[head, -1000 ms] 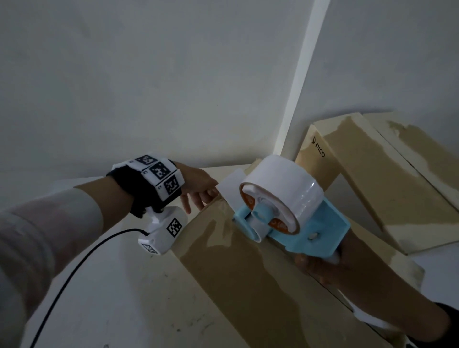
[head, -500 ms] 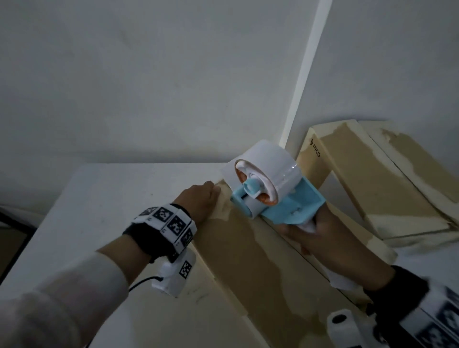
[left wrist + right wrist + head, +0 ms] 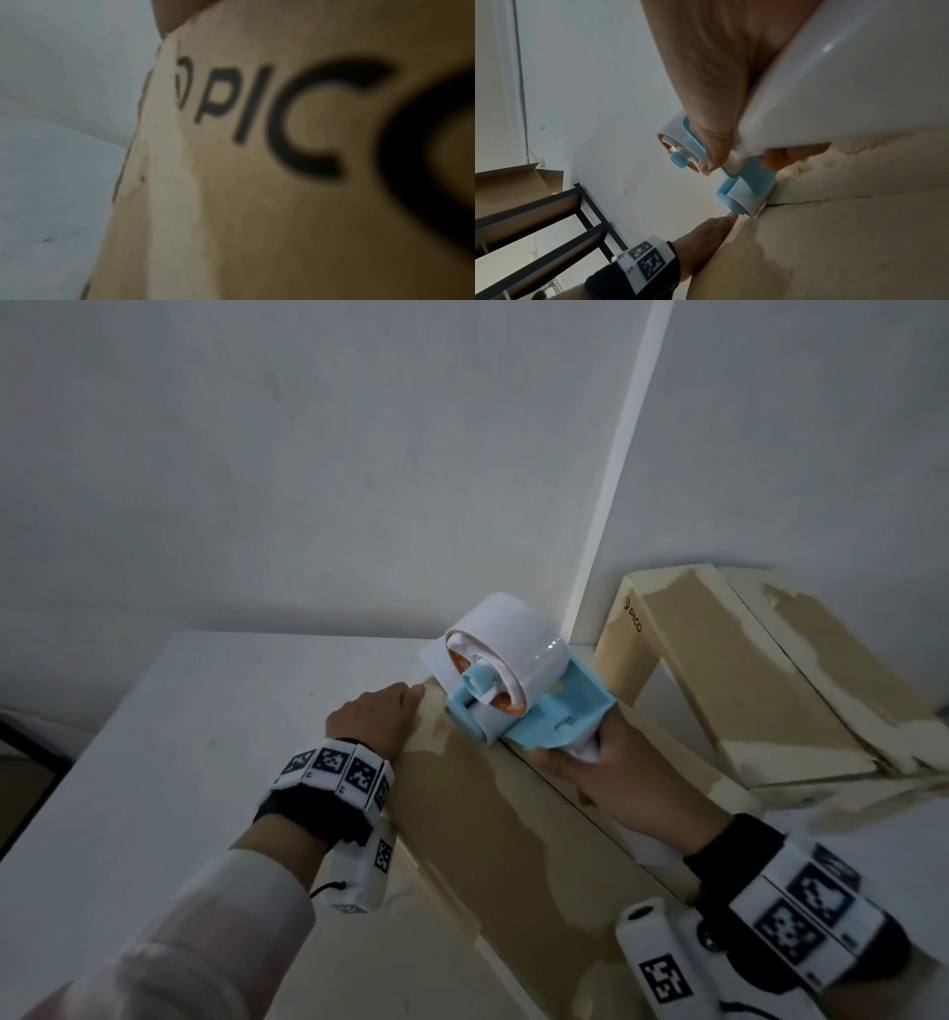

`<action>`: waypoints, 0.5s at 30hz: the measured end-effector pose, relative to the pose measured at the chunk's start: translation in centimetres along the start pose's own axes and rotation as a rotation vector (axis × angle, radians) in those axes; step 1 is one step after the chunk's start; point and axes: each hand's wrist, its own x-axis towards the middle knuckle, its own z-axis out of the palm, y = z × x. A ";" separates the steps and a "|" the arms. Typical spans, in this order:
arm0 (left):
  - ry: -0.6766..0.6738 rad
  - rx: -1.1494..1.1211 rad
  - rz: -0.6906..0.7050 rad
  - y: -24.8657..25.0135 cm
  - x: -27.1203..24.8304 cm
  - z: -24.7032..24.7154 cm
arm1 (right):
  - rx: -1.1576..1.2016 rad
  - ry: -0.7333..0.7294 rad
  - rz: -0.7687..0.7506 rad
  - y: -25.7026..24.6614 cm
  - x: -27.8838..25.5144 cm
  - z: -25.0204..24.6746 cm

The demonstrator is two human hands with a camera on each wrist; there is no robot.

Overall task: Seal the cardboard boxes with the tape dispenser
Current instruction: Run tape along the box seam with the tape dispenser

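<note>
A long cardboard box [image 3: 513,839] lies on the white table [image 3: 179,762], its centre seam running away from me. My right hand [image 3: 616,778] grips the white handle of the blue tape dispenser [image 3: 560,711], which carries a white tape roll [image 3: 508,634]. The dispenser's front roller [image 3: 741,205] sits on the seam near the box's far end. My left hand [image 3: 372,721] holds the box's far left corner, its fingers hidden over the edge. In the left wrist view the box's side [image 3: 257,203] with a printed PICO logo fills the picture. The right wrist view shows my left hand [image 3: 706,229] beside the roller.
More cardboard boxes [image 3: 744,685] lean against the wall at the right, close behind the dispenser. The wall corner [image 3: 606,531] stands just beyond the box's far end. A black metal shelf [image 3: 564,203] with an open carton [image 3: 513,182] stands left of the table.
The dispenser has moved toward the box's far end and its roller has come down onto the top. My left hand has left the tape end and settled on the far left corner.
</note>
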 end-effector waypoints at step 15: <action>0.002 -0.104 -0.146 -1.3 -1.2 0.2 | -0.075 -0.082 0.007 -0.4 -0.5 0.2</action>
